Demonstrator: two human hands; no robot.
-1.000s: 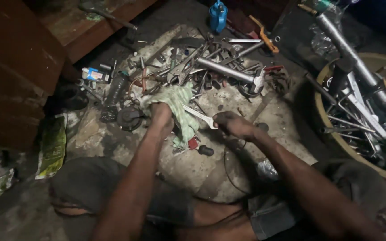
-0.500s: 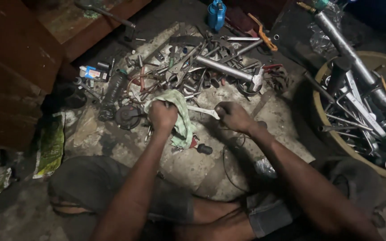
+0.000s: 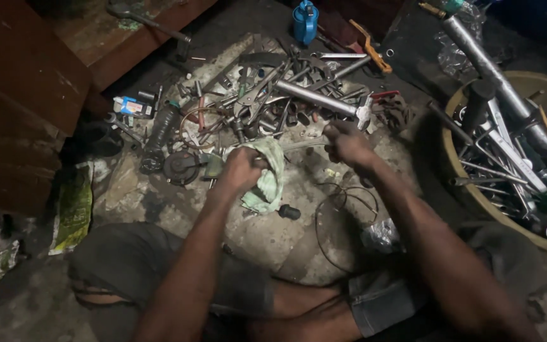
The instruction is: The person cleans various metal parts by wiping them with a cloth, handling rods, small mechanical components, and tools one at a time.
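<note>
Wrench (image 3: pixel 302 145) and rag (image 3: pixel 266 174) are what we have in hand: a slim bright-metal wrench, its shaft running level between our two fists, just in front of the heap of tools (image 3: pixel 273 95) on the concrete floor (image 3: pixel 273 240). Our right hand (image 3: pixel 348 145) is closed around one end of it, fingers curled tight over the metal, so that end's shape is hidden from us. Our left hand (image 3: pixel 243 170) is bunched into the pale green rag, fingers wrapped in the cloth, and the rag appears to cover the wrench's other end; whether the fingers pinch the metal through the cloth we cannot tell.

We judge the wrench stiff, fairly heavy for its thickness, and likely greasy, so bare skin could slip on it; the flat shaft near the end is the sure place to grip. The rag is soft and light, folds any way, and gives better purchase on oily steel than fingers alone.

Beyond the wrench, in the heap, lie a long silver tube (image 3: pixel 316 99), pliers and loose sockets. Nearer us than the wrench, a small black cap (image 3: pixel 289 211) and a loop of thin wire (image 3: pixel 340 209) rest on the floor. Well to the right of the wrench sits a round tub (image 3: pixel 476 196) full of spanners and bars.
</note>
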